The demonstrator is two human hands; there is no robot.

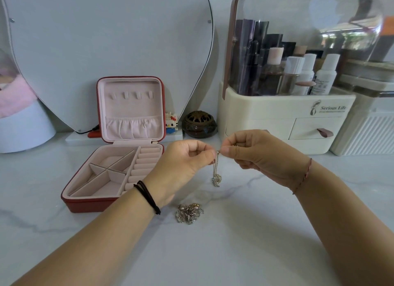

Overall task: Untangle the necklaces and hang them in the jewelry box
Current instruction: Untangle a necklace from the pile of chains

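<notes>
While both hands [219, 155] pinch one chain [216, 172] mid-frame, the box's [85, 202] hooks [131, 95] are bare and a tangle [189, 213] waits below.

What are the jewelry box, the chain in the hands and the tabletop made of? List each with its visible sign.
Jewelry box: red outer shell with a smooth low sheen, probably faux leather; pale pink matte lining that looks like velvet or suede.
Necklace, pinched between the left hand and the right hand: fine bright links that glint, so silver-toned metal; the alloy can't be told.
Tabletop: glossy white with grey veins, marble or a marble-look surface.
</notes>
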